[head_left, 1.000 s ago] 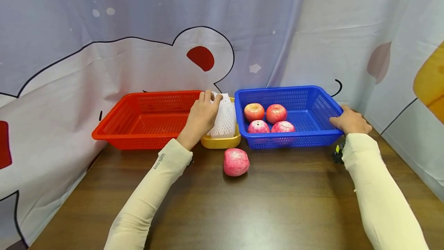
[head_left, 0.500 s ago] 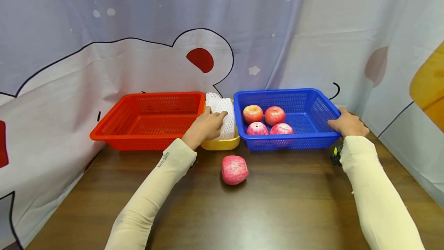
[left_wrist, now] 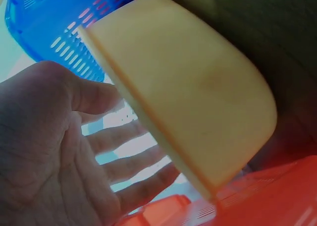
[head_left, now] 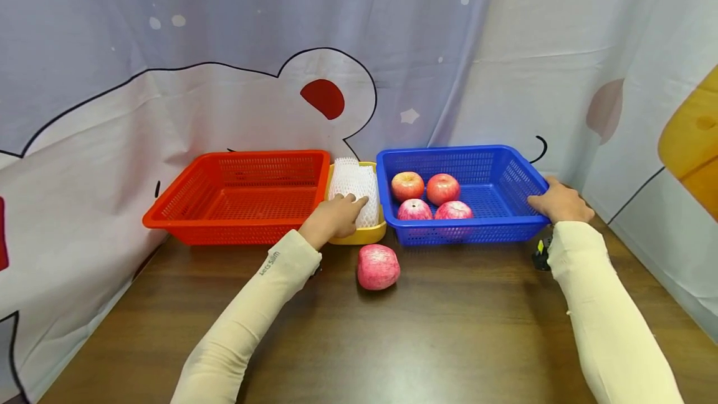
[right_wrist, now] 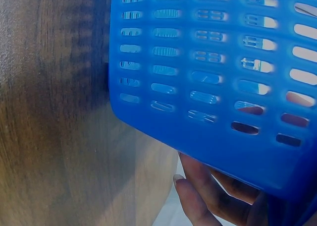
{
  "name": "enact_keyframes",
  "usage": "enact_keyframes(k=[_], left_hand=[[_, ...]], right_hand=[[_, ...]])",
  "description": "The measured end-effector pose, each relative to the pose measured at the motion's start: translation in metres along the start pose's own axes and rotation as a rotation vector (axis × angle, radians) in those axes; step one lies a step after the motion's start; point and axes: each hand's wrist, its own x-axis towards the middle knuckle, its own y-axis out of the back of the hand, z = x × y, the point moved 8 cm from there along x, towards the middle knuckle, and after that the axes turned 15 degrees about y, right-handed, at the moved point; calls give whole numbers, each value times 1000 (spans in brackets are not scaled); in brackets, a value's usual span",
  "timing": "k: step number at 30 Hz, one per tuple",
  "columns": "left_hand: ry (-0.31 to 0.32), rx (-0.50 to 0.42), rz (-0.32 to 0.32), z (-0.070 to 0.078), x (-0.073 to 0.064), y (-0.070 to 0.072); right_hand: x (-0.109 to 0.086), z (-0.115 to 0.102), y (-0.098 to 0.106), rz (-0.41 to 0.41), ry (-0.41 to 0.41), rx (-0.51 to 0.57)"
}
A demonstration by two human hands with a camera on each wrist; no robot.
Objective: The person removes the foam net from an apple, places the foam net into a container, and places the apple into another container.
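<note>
In the head view my left hand [head_left: 338, 217] is over the front of a small yellow container [head_left: 359, 237], its fingers reaching onto white foam net sleeves [head_left: 346, 178] inside. The left wrist view shows those fingers extended past the rim, the thumb near it; whether they press the sleeves is unclear. My right hand [head_left: 563, 201] grips the right rim of a blue basket [head_left: 477, 234], thumb over the edge and fingers outside. Several red apples [head_left: 443, 189] sit in that basket's left half. A loose apple [head_left: 378, 267] lies on the table before the yellow container.
A red basket [head_left: 235, 234] with slotted sides stands left of the yellow container, which sits between the two baskets. Behind them hangs a printed curtain [head_left: 224, 105]. The brown wooden table [head_left: 426, 329] extends toward me.
My left hand has let go of the foam sleeves and come down and nearer; the sleeves have sunk lower in the container. The loose apple rolled slightly nearer, then back. My right hand stays put.
</note>
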Motion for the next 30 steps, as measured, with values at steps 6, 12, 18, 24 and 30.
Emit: enact_keyframes(k=[6, 12, 18, 24, 30], left_hand=[[-33, 34, 150, 0, -7, 16], [-43, 0, 289, -2, -16, 30], [-54, -9, 381, -1, -27, 36], [-68, -25, 435, -2, -38, 40], [-61, -46, 463, -4, -48, 42]], right_hand=[[0, -1, -1, -2, 10, 0], [0, 0, 0, 5, 12, 1], [-2, 0, 1, 6, 15, 4], [-2, 0, 0, 5, 16, -1], [-2, -3, 1, 1, 24, 1]])
